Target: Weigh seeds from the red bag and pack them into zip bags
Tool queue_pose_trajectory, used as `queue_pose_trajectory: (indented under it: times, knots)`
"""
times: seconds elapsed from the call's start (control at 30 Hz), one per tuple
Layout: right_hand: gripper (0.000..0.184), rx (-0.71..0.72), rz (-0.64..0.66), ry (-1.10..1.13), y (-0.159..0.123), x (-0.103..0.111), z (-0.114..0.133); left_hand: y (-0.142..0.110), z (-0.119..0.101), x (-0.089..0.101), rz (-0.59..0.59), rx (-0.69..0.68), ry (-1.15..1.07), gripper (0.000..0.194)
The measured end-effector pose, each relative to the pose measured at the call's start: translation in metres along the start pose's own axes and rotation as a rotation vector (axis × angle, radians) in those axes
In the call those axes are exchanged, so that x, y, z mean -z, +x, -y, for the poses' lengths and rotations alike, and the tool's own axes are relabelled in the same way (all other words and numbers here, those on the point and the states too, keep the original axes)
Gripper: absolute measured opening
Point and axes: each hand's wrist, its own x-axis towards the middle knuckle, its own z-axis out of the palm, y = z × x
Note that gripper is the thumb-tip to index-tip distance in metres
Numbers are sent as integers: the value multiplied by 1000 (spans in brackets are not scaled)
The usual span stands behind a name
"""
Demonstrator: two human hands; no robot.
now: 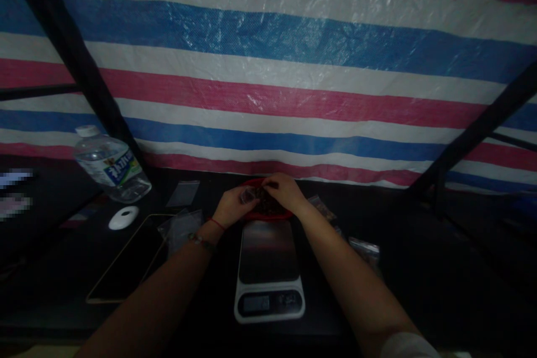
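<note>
Two hands, left hand [232, 205] pinching a small clear bag [247, 196], right hand [285, 190] curled over it, are held above the red bowl [268, 213] behind the scale [268, 268], bare tabletop [419, 279] rightward.

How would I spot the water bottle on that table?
Start at the striped tarp behind the dark table and look to its left end. The water bottle lies tilted there, clear plastic with a white cap, above a small white oval object.
</note>
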Motion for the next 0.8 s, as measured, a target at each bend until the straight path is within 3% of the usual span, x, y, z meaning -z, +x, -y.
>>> queue_pose_trajectory:
  times: [0.3,0.57,0.8]
  knots:
    - [19,221,102,5,-2,-2,11,-1,-1,-1,71,-17,-14,28]
    - [25,180,126,29,-2,0,16,-1,-1,-2,56,-20,-15,33]
    - [16,126,82,-15,-3,1,16,0,0,-3,65,2,1,34]
